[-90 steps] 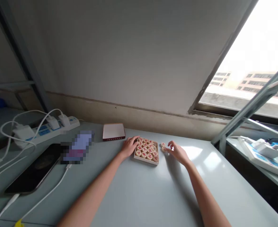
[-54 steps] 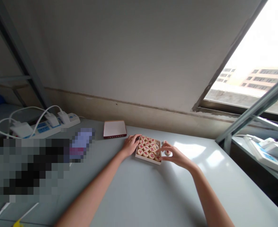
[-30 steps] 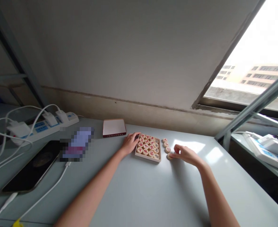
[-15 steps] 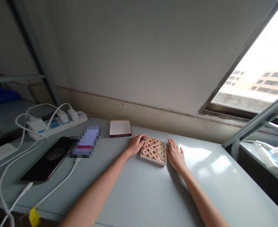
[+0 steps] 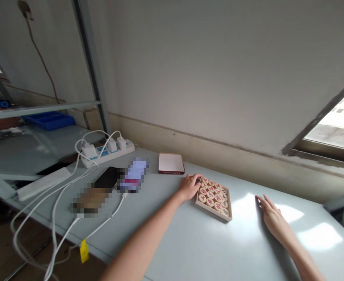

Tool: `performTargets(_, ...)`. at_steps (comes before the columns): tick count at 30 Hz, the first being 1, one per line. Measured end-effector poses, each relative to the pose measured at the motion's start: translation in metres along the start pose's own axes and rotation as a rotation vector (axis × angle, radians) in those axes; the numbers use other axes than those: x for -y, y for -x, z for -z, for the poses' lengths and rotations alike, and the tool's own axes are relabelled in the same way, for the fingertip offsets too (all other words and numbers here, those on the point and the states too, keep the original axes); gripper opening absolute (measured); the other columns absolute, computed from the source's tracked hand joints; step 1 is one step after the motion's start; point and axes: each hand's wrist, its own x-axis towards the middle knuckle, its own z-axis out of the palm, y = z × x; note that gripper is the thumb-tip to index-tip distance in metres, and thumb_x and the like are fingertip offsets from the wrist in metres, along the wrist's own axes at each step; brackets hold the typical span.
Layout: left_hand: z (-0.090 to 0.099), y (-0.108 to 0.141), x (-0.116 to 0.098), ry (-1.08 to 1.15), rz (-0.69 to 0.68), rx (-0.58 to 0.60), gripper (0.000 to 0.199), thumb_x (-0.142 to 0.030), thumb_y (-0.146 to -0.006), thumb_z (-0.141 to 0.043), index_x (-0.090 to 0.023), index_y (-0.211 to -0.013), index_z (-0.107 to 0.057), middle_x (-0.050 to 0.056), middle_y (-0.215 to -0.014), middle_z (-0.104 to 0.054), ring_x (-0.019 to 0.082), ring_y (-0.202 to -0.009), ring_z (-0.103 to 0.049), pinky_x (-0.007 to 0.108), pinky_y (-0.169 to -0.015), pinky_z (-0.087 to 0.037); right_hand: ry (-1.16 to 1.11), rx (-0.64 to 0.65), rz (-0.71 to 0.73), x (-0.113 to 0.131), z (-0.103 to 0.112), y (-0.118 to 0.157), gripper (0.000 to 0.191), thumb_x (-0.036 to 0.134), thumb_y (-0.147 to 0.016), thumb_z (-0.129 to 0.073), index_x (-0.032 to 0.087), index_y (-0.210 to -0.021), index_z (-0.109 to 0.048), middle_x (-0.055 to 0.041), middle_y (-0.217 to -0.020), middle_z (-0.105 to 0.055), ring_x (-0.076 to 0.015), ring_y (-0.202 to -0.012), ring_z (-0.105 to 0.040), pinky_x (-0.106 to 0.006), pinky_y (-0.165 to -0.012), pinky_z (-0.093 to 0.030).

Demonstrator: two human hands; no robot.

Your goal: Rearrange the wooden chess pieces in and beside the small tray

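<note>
A shallow open box (image 5: 214,213) filled with round wooden Chinese chess pieces (image 5: 210,194), marked in red and black characters, lies flat on the grey tabletop. My left hand (image 5: 190,187) grips the box at its far left corner, thumb along the side and fingers curled at the edge. Well to the right of the box is my right hand (image 5: 273,218), low over the table with its fingers stretched out and nothing in it. Behind and left of the box sits the dark red box lid (image 5: 171,164), its white inside facing up.
Two phones (image 5: 109,179) (image 5: 135,171) with white charging cables lie on the left. A power strip (image 5: 113,154) with several plugs stands against the wall. Metal frame posts (image 5: 91,58) rise at the left, and a blue tray (image 5: 50,120) rests on a neighbouring surface.
My right hand has moved away from the box's right side, further right. My left hand stays at the box corner. The view has turned left.
</note>
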Motion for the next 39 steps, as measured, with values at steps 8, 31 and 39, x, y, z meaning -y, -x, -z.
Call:
performTargets(8,-0.003,-0.003,0.004,0.015,-0.023,-0.03,0.036,-0.018,-0.077,-0.04,-0.021,-0.112,-0.048,0.002,-0.115,-0.055,0.017,-0.107,-0.046,0.032,-0.095,-0.033,0.143,-0.085,0.068,0.042,0.044,0.008,0.046,0.042,-0.084,-0.028,0.03,-0.127,-0.035,-0.0035,-0.133,-0.037,-0.0262,-0.12,-0.033,-0.056,-0.095,-0.024)
performTargets(31,-0.01,-0.014,0.018,0.101,-0.081,-0.073,0.031,-0.021,-0.075,-0.041,-0.02,-0.104,-0.051,0.004,-0.109,-0.058,0.017,-0.104,-0.051,0.032,-0.093,-0.037,0.029,-0.102,-0.093,0.07,0.076,0.002,0.013,0.027,-0.079,-0.049,0.02,-0.076,-0.06,-0.0077,-0.095,-0.057,-0.0238,-0.098,-0.044,-0.048,-0.094,-0.015)
performTargets(39,-0.007,-0.013,0.017,0.282,-0.077,-0.055,0.031,-0.024,-0.072,-0.044,-0.018,-0.101,-0.052,0.006,-0.11,-0.058,0.019,-0.106,-0.051,0.033,-0.091,-0.04,-0.061,-0.098,-0.02,0.082,0.077,0.013,0.038,0.019,-0.078,-0.049,0.026,-0.115,-0.048,-0.0055,-0.121,-0.047,-0.0215,-0.11,-0.039,-0.039,-0.093,-0.025)
